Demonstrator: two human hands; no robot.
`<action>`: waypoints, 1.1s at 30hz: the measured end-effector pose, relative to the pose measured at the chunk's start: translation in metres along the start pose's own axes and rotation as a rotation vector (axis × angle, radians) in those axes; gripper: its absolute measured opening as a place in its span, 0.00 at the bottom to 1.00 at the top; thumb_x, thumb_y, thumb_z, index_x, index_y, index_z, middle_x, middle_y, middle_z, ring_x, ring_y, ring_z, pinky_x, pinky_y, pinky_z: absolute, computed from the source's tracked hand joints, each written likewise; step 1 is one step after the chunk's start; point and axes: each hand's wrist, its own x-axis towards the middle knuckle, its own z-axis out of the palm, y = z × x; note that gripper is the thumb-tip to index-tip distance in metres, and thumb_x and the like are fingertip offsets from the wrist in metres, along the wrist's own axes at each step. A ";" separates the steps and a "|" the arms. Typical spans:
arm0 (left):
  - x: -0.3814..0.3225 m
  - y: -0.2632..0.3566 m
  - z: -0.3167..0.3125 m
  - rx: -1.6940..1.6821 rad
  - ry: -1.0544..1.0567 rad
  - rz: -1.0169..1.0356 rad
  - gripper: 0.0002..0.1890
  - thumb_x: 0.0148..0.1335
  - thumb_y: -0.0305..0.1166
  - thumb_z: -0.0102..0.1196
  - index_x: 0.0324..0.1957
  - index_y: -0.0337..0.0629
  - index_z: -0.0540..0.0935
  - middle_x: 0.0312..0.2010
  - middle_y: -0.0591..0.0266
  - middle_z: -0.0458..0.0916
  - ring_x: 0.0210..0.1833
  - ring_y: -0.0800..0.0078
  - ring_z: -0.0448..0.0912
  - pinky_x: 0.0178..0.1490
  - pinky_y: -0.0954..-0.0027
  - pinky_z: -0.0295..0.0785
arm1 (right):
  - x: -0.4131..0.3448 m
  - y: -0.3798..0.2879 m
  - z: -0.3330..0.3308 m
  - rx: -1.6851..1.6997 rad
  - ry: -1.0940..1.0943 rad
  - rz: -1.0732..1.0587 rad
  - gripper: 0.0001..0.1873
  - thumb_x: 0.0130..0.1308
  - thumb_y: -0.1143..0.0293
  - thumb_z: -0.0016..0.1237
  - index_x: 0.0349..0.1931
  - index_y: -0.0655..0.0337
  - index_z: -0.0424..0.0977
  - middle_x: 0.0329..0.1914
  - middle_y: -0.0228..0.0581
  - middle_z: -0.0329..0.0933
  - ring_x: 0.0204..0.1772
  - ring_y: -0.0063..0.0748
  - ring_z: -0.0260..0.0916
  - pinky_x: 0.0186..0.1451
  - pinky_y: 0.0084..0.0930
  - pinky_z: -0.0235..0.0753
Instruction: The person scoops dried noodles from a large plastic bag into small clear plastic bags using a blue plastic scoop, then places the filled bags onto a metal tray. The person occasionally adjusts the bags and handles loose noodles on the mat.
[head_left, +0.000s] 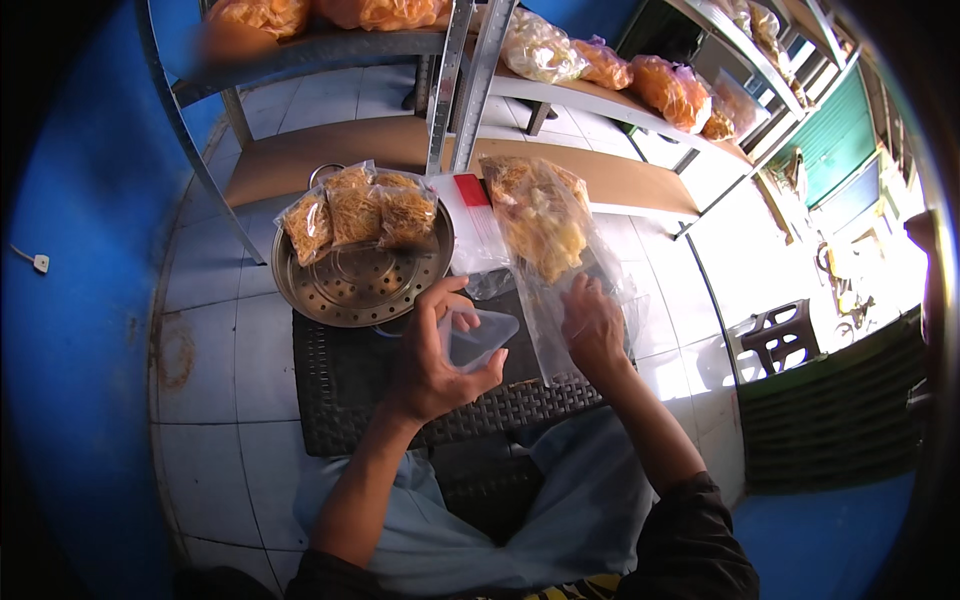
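My left hand (439, 352) holds a small clear plastic bag (484, 337), its mouth spread between thumb and fingers. The part of this bag that I can see looks empty. On the right, my right hand (595, 319) is curled at the long clear plastic bag (536, 225) of yellowish fried snacks. Whether its fingers are inside the bag or grip its film cannot be made out. Left of the hands, a round perforated metal tray (352, 289) bears several small clear packets (355, 215) filled with thin golden snack sticks.
A black woven-pattern table (450, 420) stands before my knees. A white and red plastic pack (469, 225) lies between tray and long bag. Behind are metal-framed shelves (337, 157) with bagged snacks (667, 90). A dark plastic stool (780, 337) is at right.
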 end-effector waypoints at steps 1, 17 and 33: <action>0.001 0.000 -0.001 0.005 -0.003 -0.005 0.46 0.49 0.26 0.75 0.69 0.37 0.62 0.40 0.59 0.75 0.43 0.70 0.73 0.54 0.64 0.74 | 0.006 -0.002 0.004 -0.036 0.005 0.019 0.20 0.69 0.72 0.49 0.58 0.74 0.69 0.50 0.57 0.76 0.46 0.55 0.83 0.46 0.42 0.84; 0.001 0.001 -0.002 -0.019 0.008 0.008 0.45 0.50 0.26 0.74 0.69 0.37 0.62 0.39 0.59 0.75 0.42 0.70 0.73 0.54 0.65 0.72 | 0.034 -0.026 0.005 -0.361 0.189 -0.006 0.31 0.65 0.69 0.52 0.69 0.69 0.67 0.57 0.50 0.73 0.54 0.45 0.76 0.52 0.34 0.81; 0.000 -0.001 0.002 -0.030 -0.007 -0.009 0.46 0.50 0.26 0.75 0.70 0.37 0.62 0.41 0.59 0.75 0.44 0.70 0.74 0.54 0.64 0.73 | 0.048 -0.004 0.030 0.121 0.494 -0.140 0.21 0.66 0.71 0.50 0.59 0.65 0.69 0.57 0.55 0.69 0.57 0.55 0.74 0.57 0.48 0.77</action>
